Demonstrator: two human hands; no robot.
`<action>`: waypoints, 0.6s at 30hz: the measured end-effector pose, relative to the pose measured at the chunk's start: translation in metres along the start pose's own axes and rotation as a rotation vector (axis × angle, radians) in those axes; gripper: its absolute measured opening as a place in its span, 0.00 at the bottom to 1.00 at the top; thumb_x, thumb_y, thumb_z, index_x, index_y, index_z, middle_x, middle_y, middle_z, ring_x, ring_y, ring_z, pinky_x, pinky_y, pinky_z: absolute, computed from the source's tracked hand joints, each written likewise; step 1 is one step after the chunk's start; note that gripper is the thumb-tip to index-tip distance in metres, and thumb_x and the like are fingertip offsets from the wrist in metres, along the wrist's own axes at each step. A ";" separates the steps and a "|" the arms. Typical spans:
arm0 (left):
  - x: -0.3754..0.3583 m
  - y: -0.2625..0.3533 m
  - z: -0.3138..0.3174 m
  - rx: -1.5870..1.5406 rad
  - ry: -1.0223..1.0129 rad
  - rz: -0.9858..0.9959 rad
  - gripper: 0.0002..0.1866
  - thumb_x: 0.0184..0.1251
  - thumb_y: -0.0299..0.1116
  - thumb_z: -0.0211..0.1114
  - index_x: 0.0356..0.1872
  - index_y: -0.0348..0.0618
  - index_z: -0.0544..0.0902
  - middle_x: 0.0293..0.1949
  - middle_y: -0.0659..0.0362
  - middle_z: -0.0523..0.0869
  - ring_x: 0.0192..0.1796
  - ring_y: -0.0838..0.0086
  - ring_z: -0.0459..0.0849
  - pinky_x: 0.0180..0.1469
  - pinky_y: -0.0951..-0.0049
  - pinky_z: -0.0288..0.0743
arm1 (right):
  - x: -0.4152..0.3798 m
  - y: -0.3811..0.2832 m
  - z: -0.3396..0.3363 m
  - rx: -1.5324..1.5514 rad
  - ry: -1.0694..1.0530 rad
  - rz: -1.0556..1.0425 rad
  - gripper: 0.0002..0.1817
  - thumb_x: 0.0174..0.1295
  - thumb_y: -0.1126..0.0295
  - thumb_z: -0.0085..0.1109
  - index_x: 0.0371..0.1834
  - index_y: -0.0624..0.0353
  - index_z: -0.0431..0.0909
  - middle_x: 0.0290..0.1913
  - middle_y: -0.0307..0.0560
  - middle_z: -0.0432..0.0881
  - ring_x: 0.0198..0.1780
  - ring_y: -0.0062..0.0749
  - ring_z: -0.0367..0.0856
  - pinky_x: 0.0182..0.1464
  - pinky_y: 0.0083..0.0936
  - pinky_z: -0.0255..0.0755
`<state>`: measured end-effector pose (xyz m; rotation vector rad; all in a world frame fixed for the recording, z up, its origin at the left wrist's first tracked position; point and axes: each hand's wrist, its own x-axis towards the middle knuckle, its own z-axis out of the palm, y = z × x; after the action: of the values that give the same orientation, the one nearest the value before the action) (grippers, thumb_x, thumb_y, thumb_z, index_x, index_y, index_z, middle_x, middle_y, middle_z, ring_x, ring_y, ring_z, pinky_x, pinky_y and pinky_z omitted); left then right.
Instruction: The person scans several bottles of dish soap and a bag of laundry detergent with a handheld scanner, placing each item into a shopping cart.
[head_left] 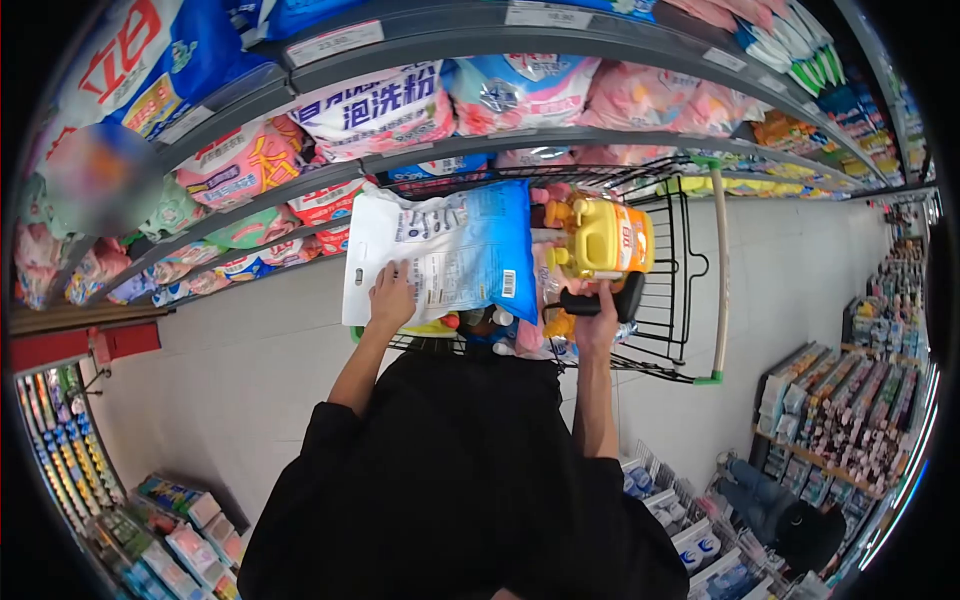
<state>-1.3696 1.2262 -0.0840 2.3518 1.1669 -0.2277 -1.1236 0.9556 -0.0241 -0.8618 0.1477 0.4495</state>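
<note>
A large white and blue bag of washing powder (460,255) lies across the top of the shopping cart (675,320). My left hand (393,297) rests on the bag's white side, fingers stretched over its surface. To the right, my right hand (598,322) is closed around a black handheld device (627,297), shaped like a barcode scanner. Just beyond that hand, a yellow jug (600,237) with an orange label sits in the cart. Several bottles and pink packs show beneath and beside the bag, partly hidden by it.
A shelf (400,157) with several bags of detergent runs along the far side of the cart. The cart's pale handle (722,280) is at the right. Low racks (690,530) of packaged goods stand behind me, with another person (790,520) beside them.
</note>
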 end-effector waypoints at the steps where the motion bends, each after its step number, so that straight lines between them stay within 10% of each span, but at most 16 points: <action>1: -0.002 -0.001 0.001 0.001 -0.006 0.012 0.32 0.65 0.39 0.63 0.72 0.52 0.66 0.73 0.47 0.62 0.75 0.52 0.60 0.69 0.44 0.61 | 0.002 0.009 -0.002 -0.032 0.025 -0.001 0.02 0.69 0.72 0.58 0.40 0.54 0.75 0.33 0.38 0.77 0.37 0.26 0.75 0.48 0.25 0.71; 11: -0.009 -0.018 0.017 -0.104 0.119 0.038 0.32 0.68 0.37 0.60 0.73 0.51 0.65 0.73 0.50 0.65 0.75 0.55 0.61 0.71 0.48 0.60 | -0.027 0.019 0.030 -0.663 -0.057 -0.076 0.03 0.60 0.79 0.61 0.34 0.62 0.76 0.27 0.41 0.77 0.28 0.25 0.76 0.34 0.24 0.70; 15: -0.009 -0.019 0.023 -0.107 0.146 0.045 0.31 0.68 0.36 0.60 0.73 0.51 0.65 0.73 0.50 0.65 0.75 0.55 0.61 0.71 0.49 0.59 | -0.034 -0.026 0.037 -0.468 -0.172 0.163 0.03 0.62 0.78 0.58 0.33 0.60 0.73 0.25 0.41 0.75 0.26 0.26 0.75 0.30 0.24 0.70; 18: -0.011 -0.015 0.024 -0.116 0.169 0.036 0.31 0.68 0.35 0.59 0.72 0.51 0.65 0.73 0.50 0.65 0.75 0.55 0.60 0.72 0.49 0.58 | -0.031 -0.058 0.031 -0.992 -0.210 0.312 0.08 0.57 0.70 0.67 0.34 0.63 0.80 0.24 0.40 0.80 0.24 0.22 0.77 0.29 0.22 0.70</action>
<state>-1.3859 1.2143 -0.1060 2.3228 1.1806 0.0518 -1.1279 0.9364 0.0463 -1.7637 -0.1605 0.9326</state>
